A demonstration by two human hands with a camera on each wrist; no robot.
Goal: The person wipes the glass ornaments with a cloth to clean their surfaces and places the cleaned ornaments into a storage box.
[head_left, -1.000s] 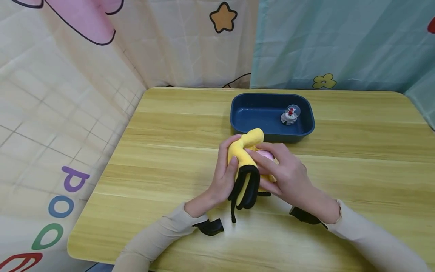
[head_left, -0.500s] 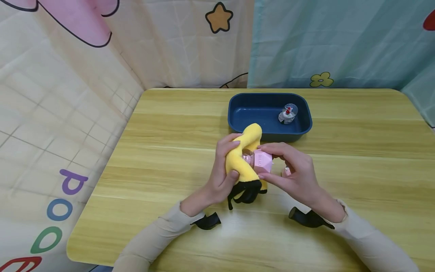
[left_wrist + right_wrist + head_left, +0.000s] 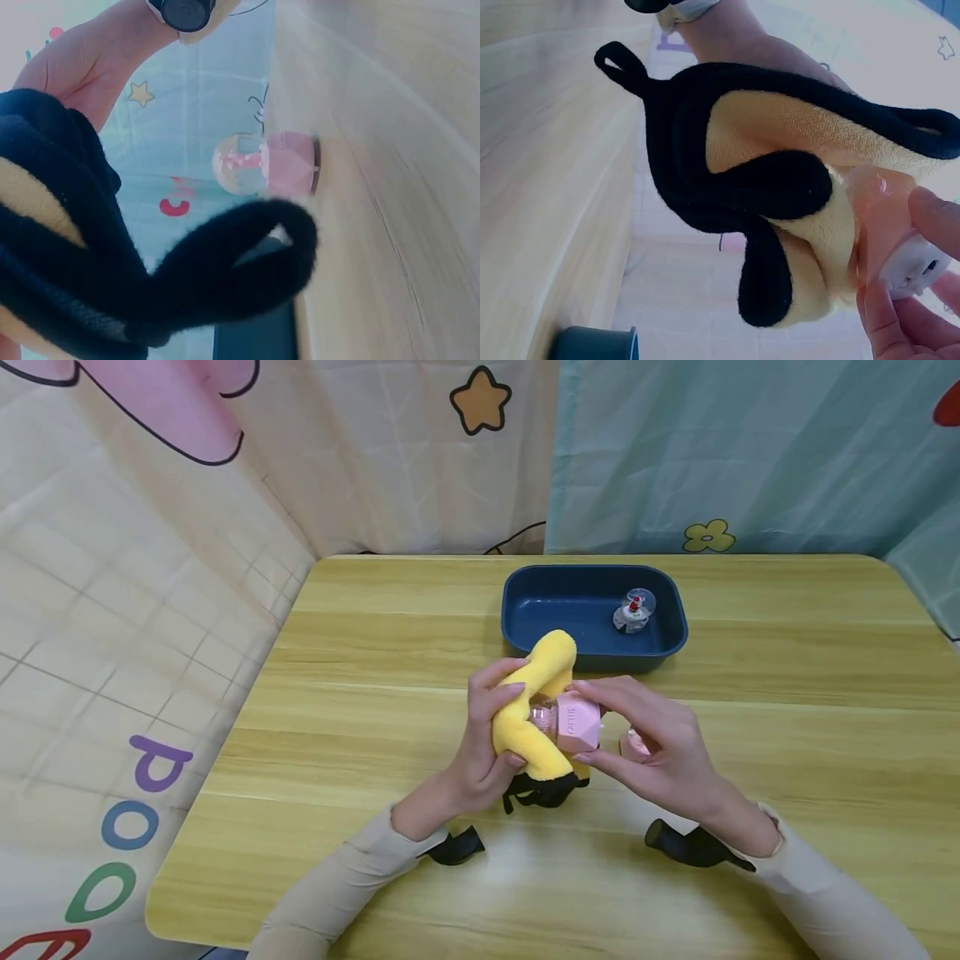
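Note:
My left hand [image 3: 480,743] grips a yellow cloth [image 3: 521,727] with black trim and a black hanging loop [image 3: 300,247], bunched round the clear dome of a small snow globe. My right hand [image 3: 660,743] pinches the faceted pink base [image 3: 578,722] of that snow globe between thumb and fingers. The globe lies sideways, its dome towards my left palm and partly hidden by the cloth. In the right wrist view the base's pale underside [image 3: 911,266] shows between my fingers. Both hands are raised over the wooden table [image 3: 360,710].
A second pink snow globe [image 3: 289,161] stands on the table, partly behind my right hand in the head view. Farther back sits a dark blue bin [image 3: 517,639] holding a white and red snow globe [image 3: 634,612]. Printed curtains [image 3: 637,452] hang behind the table.
The pink base, mostly covered by cloth and fingers a second ago, now shows plainly between the hands. The cloth's black edge has swung down and in, and my right hand has shifted slightly right.

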